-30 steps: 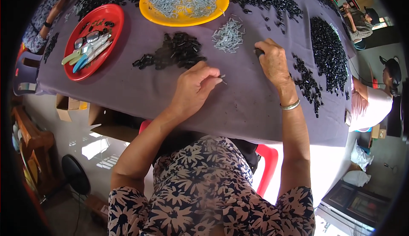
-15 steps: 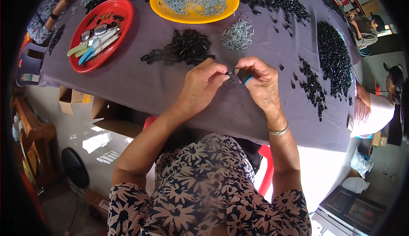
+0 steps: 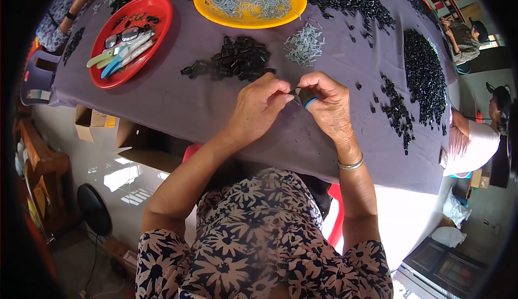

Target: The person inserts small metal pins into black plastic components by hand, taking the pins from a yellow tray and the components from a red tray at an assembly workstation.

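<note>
Over the near part of the cloth, my left hand (image 3: 256, 107) and my right hand (image 3: 333, 110) meet at the fingertips. A small dark piece (image 3: 294, 91) is pinched between them, with a thin pin-like end by my left thumb; its exact kind is too small to tell. A black cover with a blue edge (image 3: 308, 98) sits on my right thumb. Just beyond my left hand lies a heap of small black plastic pieces (image 3: 240, 59). Beyond my right hand is a little pile of silvery metal pins (image 3: 305, 45).
A yellow tray (image 3: 202, 15) of metal pins stands at the far side. The red tray (image 3: 110, 85) at left holds knives and glasses. More black pieces (image 3: 423, 77) spread at right across the purple-grey tablecloth (image 3: 178, 104). Other people sit around the table.
My fingertips have drawn slightly closer together around the small dark piece. The view has shifted a little; the heaps and trays look the same.
</note>
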{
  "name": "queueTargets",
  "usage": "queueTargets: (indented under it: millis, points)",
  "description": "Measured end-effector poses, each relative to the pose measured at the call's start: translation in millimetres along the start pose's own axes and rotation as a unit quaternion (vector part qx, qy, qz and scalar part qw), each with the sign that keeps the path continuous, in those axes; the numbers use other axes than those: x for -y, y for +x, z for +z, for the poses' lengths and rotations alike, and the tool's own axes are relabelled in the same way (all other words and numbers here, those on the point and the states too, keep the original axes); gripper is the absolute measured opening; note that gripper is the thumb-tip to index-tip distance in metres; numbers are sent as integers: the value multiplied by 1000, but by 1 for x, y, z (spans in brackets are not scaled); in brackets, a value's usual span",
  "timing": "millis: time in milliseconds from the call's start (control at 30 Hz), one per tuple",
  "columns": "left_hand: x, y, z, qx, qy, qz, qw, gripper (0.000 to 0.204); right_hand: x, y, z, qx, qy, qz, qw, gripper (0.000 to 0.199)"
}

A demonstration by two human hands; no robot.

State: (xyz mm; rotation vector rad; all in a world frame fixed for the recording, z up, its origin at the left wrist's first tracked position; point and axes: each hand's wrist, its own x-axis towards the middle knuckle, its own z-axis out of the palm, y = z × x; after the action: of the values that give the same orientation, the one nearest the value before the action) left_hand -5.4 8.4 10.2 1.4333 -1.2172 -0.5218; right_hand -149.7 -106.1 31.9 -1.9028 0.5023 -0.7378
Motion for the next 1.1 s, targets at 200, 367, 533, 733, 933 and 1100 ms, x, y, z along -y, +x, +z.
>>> queueTargets:
  millis: [200, 367, 533, 733, 933, 1100]
  points:
    - [2, -1, -1, 5, 6, -4, 1000, 13, 5, 0, 1, 22, -80, -33, 996, 28]
    - [1, 0, 1, 14, -12, -19, 1000, 15, 2, -3, 1, 23, -81, -27, 996, 30]
    - [10, -3, 5, -22, 162, 92, 982, 35, 8, -1, 9, 49, -168, -96, 980, 32]
    - [13, -7, 3, -22, 73, 28, 997, 52, 16, 2, 9, 81, -155, -44, 984, 29]
    - [14, -7, 1, -3, 89, 56, 994, 61, 4, 16, -6, 184, 67, 200, 960, 21]
    - [7, -3, 3, 3, 60, 42, 997, 64, 10, 46, -14, 258, 69, 299, 916, 22]
